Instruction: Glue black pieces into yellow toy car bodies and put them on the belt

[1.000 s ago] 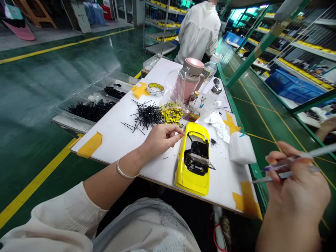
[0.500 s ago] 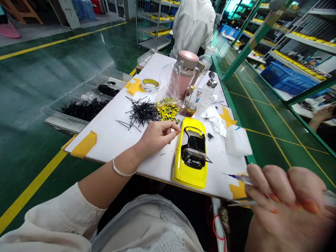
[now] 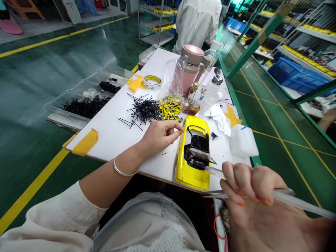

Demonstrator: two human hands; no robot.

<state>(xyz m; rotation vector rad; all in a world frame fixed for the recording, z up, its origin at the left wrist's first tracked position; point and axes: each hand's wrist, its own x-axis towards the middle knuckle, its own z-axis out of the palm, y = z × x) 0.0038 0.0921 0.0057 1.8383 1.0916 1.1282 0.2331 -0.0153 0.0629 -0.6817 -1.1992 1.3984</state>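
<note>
A yellow toy car body (image 3: 196, 177) with a black interior lies on the white tabletop, and a clear windshield piece (image 3: 201, 154) stands tilted across its cabin. My left hand (image 3: 159, 137) is closed in a pinch at the car's left side; anything between the fingertips is too small to make out. Wrapped in my right hand (image 3: 254, 189) are a thin dispensing syringe (image 3: 215, 172) with a purple needle hub and a pair of metal tweezers (image 3: 214, 196). The syringe's tip points left over the car's right edge, near the windshield piece.
Black thin sticks (image 3: 144, 110) and small yellow parts (image 3: 170, 109) are heaped behind my left hand. Farther back stand a tape roll (image 3: 152, 81), a pink flask (image 3: 187, 70) and a clear bottle (image 3: 212, 85). White foam (image 3: 243, 140) lies right; a person (image 3: 198, 24) sits ahead.
My right hand has moved left with the syringe and tweezers, bringing the needle over the car. My left hand keeps its pinch beside the car. The whole view has shifted slightly.
</note>
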